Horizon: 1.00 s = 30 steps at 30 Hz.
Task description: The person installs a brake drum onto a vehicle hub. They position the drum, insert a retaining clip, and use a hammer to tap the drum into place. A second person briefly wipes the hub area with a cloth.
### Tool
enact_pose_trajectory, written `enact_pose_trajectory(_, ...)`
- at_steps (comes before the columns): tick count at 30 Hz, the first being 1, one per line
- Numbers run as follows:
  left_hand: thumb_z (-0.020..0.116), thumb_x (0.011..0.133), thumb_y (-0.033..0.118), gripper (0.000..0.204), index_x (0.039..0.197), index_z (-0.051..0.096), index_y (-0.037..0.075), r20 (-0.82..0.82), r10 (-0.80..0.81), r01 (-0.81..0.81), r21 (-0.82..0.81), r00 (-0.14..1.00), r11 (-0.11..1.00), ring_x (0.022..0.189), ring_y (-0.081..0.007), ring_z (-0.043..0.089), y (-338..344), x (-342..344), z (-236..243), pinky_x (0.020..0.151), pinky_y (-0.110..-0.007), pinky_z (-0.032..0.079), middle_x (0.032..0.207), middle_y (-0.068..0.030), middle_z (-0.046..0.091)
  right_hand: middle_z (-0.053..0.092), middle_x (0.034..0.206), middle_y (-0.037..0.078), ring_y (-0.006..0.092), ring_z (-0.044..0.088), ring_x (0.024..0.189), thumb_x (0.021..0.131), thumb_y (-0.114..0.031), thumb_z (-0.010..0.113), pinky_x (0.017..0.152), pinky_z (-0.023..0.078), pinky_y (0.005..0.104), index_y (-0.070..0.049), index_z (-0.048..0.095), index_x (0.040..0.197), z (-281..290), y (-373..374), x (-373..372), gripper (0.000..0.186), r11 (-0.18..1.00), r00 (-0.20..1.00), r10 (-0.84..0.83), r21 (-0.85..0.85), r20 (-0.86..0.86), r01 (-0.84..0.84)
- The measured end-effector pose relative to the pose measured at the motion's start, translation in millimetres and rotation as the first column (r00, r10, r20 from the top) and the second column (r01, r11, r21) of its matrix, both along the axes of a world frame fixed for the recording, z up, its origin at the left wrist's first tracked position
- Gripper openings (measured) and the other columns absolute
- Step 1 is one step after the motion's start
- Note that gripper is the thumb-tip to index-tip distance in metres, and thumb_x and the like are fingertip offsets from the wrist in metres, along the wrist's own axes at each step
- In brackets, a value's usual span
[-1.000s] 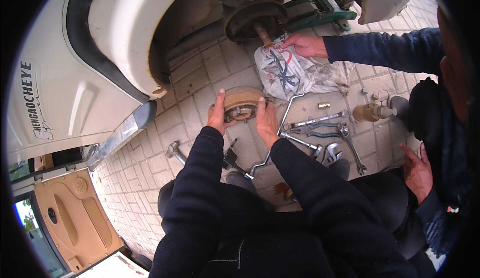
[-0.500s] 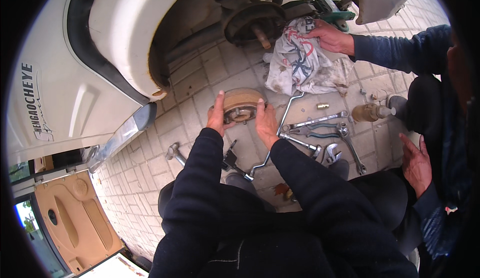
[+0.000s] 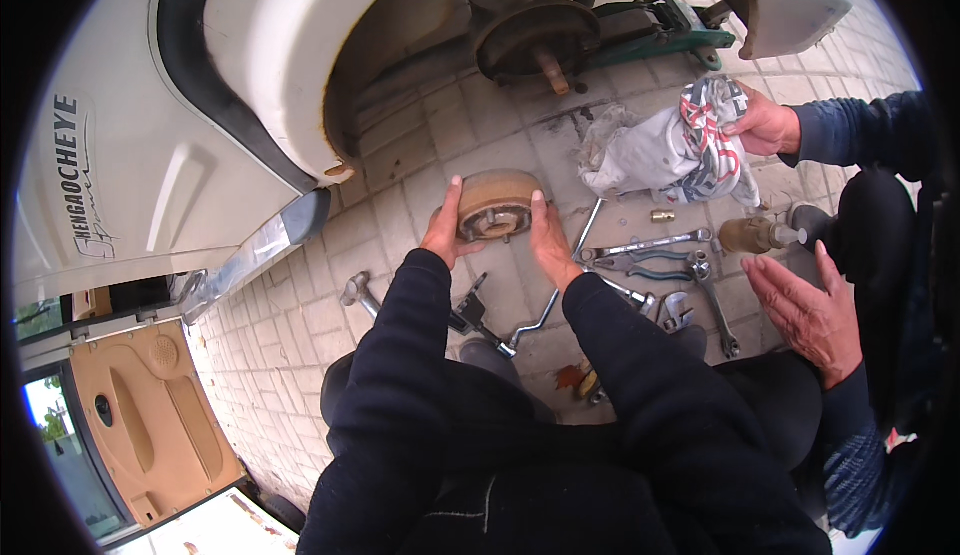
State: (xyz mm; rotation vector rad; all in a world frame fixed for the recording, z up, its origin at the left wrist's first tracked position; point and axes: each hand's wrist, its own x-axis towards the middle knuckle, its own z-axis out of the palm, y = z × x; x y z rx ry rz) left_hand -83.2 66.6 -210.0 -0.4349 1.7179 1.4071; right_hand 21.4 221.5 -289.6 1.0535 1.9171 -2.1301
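Observation:
A rusty brake drum (image 3: 500,191) with studs around its centre hole is between my two hands, above the paving. My left hand (image 3: 446,227) is pressed to its left side, the thumb low near the rim. On the opposite side, my right hand (image 3: 549,239) grips it with the fingers along the edge. Beyond it, under the vehicle's wheel arch, is a dark wheel hub (image 3: 537,43) with a rusty spindle pointing out. To the right, a co-worker's hand (image 3: 768,123) holds a bunched, dirty white printed cloth (image 3: 655,155). The co-worker's other hand (image 3: 815,313) is open, palm turned inward.
Tools lie right of my hands: a combination wrench (image 3: 650,244), pliers (image 3: 650,272), an adjustable wrench (image 3: 676,313) and a brass-coloured socket (image 3: 662,216). A brown bottle (image 3: 750,236) stands beyond them. Left is a hammer (image 3: 359,293). A green jack (image 3: 670,43) reaches under the vehicle.
The co-worker has drawn the cloth rightward, away from the hub, and bunched it. Their other hand has come up and inward. My hands keep hold of the drum; the view has shifted a little.

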Motion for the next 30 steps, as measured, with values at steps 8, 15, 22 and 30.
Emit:
enact_pose_trajectory(8, 0.042, 0.081, 0.094, 0.117, 0.165, 0.020, 0.017, 0.075, -0.010, 0.012, -0.032, 0.997, 0.999, 0.146, -0.0500, 0.034, -12.7, 2.7, -14.9, 0.118, -0.065, 0.024, 0.166, -0.0214, 0.028, 0.030, 0.165, 0.019, 0.0321, 0.024, 0.154, 0.098, -0.077, 0.036, 0.123, 0.022, 0.0425, 0.001, 0.028, 0.159, -0.6, 15.4, -8.5, 0.100, 0.940, 0.999, 0.017, -0.341, -0.031, -0.027)
enact_pose_trajectory(15, 0.042, 0.079, 0.096, 0.122, 0.166, 0.016, 0.014, 0.087, -0.006, 0.004, 0.012, 0.996, 1.000, 0.150, -0.0521, 0.024, -15.1, 5.4, -24.4, 0.122, -0.066, 0.013, 0.168, -0.0234, 0.023, 0.038, 0.159, 0.022, 0.0320, 0.036, 0.147, 0.098, -0.076, 0.039, 0.121, 0.026, 0.0386, 0.009, 0.034, 0.154, 4.5, 10.4, -9.4, 0.102, 0.946, 0.998, -0.047, -0.323, -0.032, 0.034)
enact_pose_trajectory(22, 0.047, 0.081, 0.093, 0.121, 0.165, 0.019, 0.010, 0.050, 0.032, -0.032, 0.001, 0.998, 0.999, 0.151, -0.0487, 0.026, -8.3, 8.4, -28.4, 0.122, -0.064, 0.018, 0.168, -0.0234, 0.023, 0.040, 0.160, 0.012, 0.0312, 0.040, 0.143, 0.097, -0.079, 0.034, 0.117, 0.031, 0.0496, -0.008, 0.032, 0.160, 17.7, 18.2, -7.6, 0.095, 0.935, 0.998, 0.021, -0.354, 0.058, 0.001)
enact_pose_trajectory(30, 0.049, 0.082, 0.091, 0.109, 0.160, 0.034, 0.016, 0.095, 0.030, -0.036, 0.067, 0.995, 0.997, 0.145, -0.0361, 0.041, 4.3, 9.3, 0.4, 0.117, -0.057, 0.033, 0.160, -0.0146, 0.040, 0.043, 0.157, 0.017, 0.0292, 0.040, 0.143, 0.099, -0.072, 0.041, 0.117, 0.030, 0.0404, -0.001, 0.039, 0.155, 27.8, 25.1, -10.9, 0.091, 0.958, 0.989, -0.074, -0.268, 0.128, 0.106)
